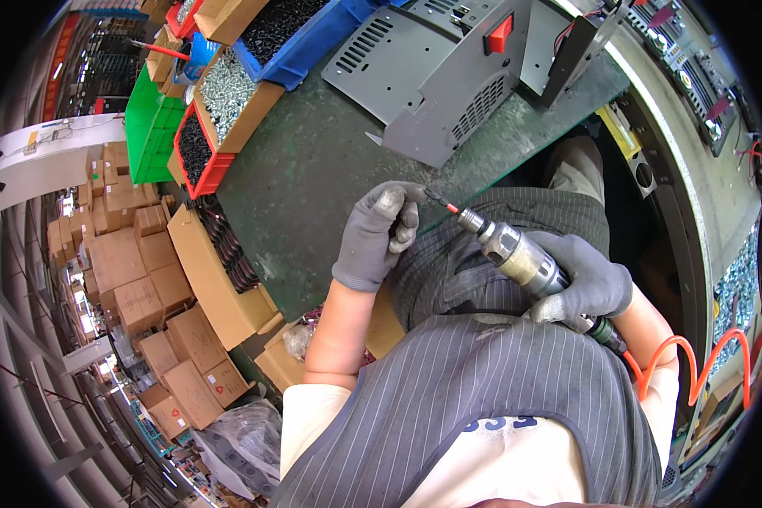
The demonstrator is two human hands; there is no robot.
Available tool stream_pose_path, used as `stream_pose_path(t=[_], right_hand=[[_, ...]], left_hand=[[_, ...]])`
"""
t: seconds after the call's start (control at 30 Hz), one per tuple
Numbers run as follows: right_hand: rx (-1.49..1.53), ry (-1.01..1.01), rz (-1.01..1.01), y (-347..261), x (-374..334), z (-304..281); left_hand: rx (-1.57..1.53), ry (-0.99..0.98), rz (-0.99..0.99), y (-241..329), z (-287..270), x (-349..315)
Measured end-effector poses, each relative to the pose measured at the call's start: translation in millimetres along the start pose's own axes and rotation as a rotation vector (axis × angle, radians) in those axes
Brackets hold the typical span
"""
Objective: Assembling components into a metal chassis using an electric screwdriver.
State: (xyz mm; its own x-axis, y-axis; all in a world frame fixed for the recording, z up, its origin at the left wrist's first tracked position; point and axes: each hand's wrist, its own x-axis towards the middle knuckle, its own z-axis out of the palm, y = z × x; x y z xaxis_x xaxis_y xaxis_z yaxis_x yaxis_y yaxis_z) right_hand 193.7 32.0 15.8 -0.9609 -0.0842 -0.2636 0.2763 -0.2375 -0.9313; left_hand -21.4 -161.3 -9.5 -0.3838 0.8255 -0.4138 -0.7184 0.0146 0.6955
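Note:
My right hand [591, 278], in a grey work glove, is wrapped round a pneumatic screwdriver [521, 256]. The tool's bit, with a red band near its base, points up and left over my lap. My left hand [379, 230], also gloved, is closed with curled fingers, thumb and forefinger beside the bit's tip. Whatever those fingers may hold is too small to make out. Beyond both hands, a grey sheet-metal housing [432, 80] with slots, a vent grille and a red switch [499, 35] rests on the dark green worktop [305, 161].
An orange coiled air hose [694, 372] trails from the tool at right. At the far left are bins of silver screws [227, 95] and black screws [196, 152], a green bin [150, 127] and a blue bin [292, 63]. Cardboard cartons [140, 262] are stacked beyond the table.

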Motion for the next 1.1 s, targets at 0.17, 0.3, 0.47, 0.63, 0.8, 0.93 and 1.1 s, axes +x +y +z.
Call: stream_pose_path(t=[0.17,0.3,0.47,0.63,0.8,0.93,1.1], right_hand=[[-0.052,-0.023,-0.047,4.7,-1.7,0.4],[-0.022,-0.047,-0.013,11.5,-4.3,-1.3],[-0.009,-0.062,-0.039,13.3,-8.0,-5.7],[0.161,-0.115,0.015,6.5,-13.1,-8.2],[0.338,-0.138,0.003,-4.9,-8.7,-5.8],[0.02,-0.073,0.015,-17.7,-6.7,-10.2],[-0.35,-0.044,0.091,-24.0,-6.9,-14.2]], left_hand=[[0.599,0.265,0.174,-0.8,24.4,0.8],[0.652,0.222,0.169,1.5,36.6,2.0],[0.759,0.127,0.191,7.6,38.2,7.0],[0.833,-0.012,0.173,20.9,37.7,12.8],[0.742,-0.123,0.193,26.6,39.1,13.3],[0.675,-0.039,0.116,33.0,37.1,14.4],[0.823,-0.023,-0.046,39.7,34.2,16.7]])
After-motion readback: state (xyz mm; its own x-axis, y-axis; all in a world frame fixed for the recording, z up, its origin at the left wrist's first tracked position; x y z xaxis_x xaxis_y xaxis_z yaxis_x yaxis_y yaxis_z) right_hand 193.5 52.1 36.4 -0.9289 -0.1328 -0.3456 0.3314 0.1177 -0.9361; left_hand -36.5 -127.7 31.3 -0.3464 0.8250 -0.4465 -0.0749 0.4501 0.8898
